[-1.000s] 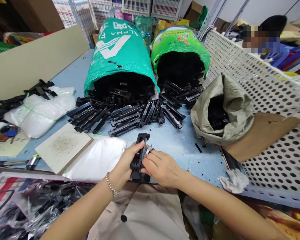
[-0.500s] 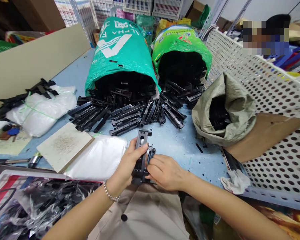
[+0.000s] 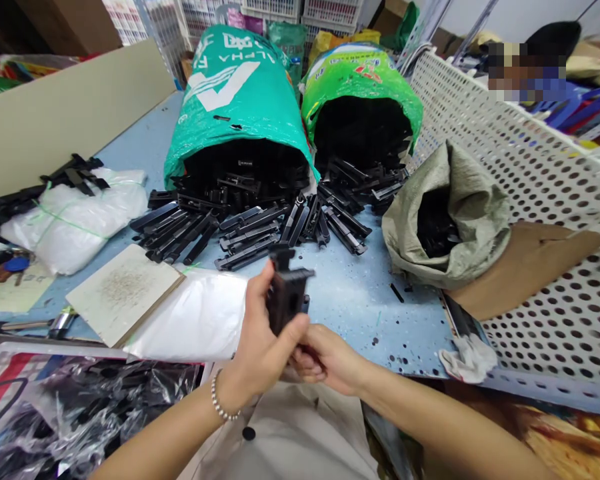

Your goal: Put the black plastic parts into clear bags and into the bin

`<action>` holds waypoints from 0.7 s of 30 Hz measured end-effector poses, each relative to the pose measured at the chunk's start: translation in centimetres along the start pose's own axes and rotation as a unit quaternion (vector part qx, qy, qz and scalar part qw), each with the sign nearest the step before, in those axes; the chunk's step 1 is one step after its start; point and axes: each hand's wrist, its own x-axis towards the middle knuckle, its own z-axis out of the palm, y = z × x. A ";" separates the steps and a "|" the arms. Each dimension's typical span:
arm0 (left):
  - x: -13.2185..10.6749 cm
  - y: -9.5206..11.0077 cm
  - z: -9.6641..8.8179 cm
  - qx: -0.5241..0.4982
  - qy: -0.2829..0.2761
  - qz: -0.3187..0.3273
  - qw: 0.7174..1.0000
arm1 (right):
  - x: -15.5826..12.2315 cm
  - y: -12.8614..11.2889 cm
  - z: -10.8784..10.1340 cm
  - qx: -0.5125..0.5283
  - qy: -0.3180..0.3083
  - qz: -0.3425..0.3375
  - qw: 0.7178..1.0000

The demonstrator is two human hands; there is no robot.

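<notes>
Black plastic bracket (image 3: 286,293): long, narrow moulded part, matte black, with a flat crosspiece at the top end and a stub sticking up above it. Held roughly upright, top end tilted slightly away from the camera, lifted off the table (image 3: 350,300), near the front edge just above the lap.

Left hand (image 3: 263,340): wrapped round the bracket's lower half from its 9 o'clock side, thumb across the front face, fingers closed tight on it. Bead bracelet (image 3: 220,403) on that wrist.

Right hand (image 3: 325,357): at the bracket's 5 o'clock, fingers curled in at its bottom end and touching the left hand's fingertips. Looks clamped on the lower end, but the contact spot is hidden behind the left hand, so can't tell exactly what it pinches.

Around it:
- 12 o'clock of the bracket: loose pile of matching black parts (image 3: 250,230) fanned out on the table, spilling from a teal woven sack (image 3: 230,93) lying on its side.
- 1 o'clock: green woven sack (image 3: 360,80), same spill of black parts.
- 2–3 o'clock: grey-green cloth bag (image 3: 460,213), mouth open, dark parts inside, leaning against a white perforated panel (image 3: 530,193).
- 9 o'clock: clear plastic bag (image 3: 195,317) flat on the table, just beside the left hand; a cardboard square (image 3: 123,290) overlaps it further left.
- 4 o'clock: crumpled white rag (image 3: 467,357) at the table edge.
</notes>
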 end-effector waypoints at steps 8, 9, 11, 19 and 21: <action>1.6 -8.1 -1.0 -0.008 -0.005 -0.175 0.984 | 5.3 3.5 -9.7 -0.347 0.304 0.047 0.886; 1.4 -9.4 -0.5 -0.003 -0.003 -0.187 0.982 | 6.0 4.0 -11.6 -0.395 0.365 0.081 0.840; 0.7 -11.4 0.6 0.046 -0.017 -0.163 0.985 | 7.0 5.0 -15.0 -0.430 0.420 0.142 0.786; 0.1 -8.6 3.7 0.137 -0.064 -0.004 0.988 | 3.1 4.6 -13.0 -0.409 0.437 0.093 0.796; 0.8 -6.1 4.5 0.026 -0.073 -0.031 0.996 | 1.1 3.2 -9.0 -0.386 0.434 -0.039 0.813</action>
